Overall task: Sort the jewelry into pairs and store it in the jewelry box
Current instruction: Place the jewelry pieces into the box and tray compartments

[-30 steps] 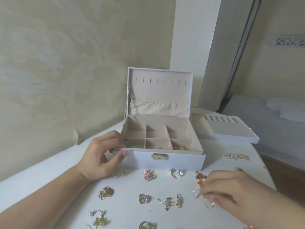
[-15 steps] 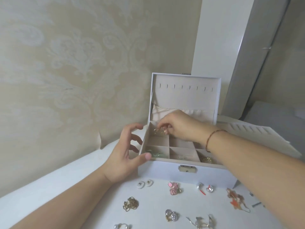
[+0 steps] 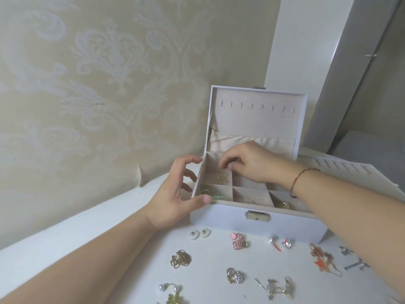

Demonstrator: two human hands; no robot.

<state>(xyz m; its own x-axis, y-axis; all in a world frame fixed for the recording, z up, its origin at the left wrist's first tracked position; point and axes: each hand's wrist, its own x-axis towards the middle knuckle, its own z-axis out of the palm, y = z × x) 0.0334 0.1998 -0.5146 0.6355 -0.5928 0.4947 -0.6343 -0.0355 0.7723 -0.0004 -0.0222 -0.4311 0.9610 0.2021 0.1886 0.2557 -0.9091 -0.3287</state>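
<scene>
White table [image 3: 135, 255] against a cream damask-patterned wall [image 3: 87, 84]. On it, a white rectangular jewelry box [image 3: 258, 224] with beige lining and a brass front clasp, lid upright, row of small hooks plus a gathered fabric pocket inside the lid. Just beside the box on its right, a removed white tray with ring slots [image 3: 341, 170], partly hidden by the right forearm.

Box base is split into compartments:
- rear-left: gold earrings [image 3: 222, 179]
- front-left: green pieces [image 3: 215, 195], partly behind the left thumb
- front-middle: something small and pale, can't tell what
- front-right: gold chunky pieces [image 3: 282, 204]
- rear-middle: looks bare; rest hidden by the right hand.

Left hand [image 3: 175, 191] at the box's left wall: fingers spread and lightly curved, thumb tip on the front-left rim, index tip near the rear-left corner. Right hand [image 3: 247, 163], braided brown bracelet on wrist, hovers over the rear compartments just above the gold earrings; fingers curled down, tips close together, nothing visible between them.

Loose jewelry on the table in front of the box: white round studs [image 3: 199, 233], pink rhinestone pair [image 3: 238, 240], pearl-and-red-stick pair [image 3: 280, 242], orange-gold dangles [image 3: 322, 257], gold chain cluster [image 3: 180, 258], crystal clip pair [image 3: 235, 275], silver-gold star dangles [image 3: 276, 287], pearl hoops [image 3: 169, 288], small silver pieces [image 3: 355, 263].
</scene>
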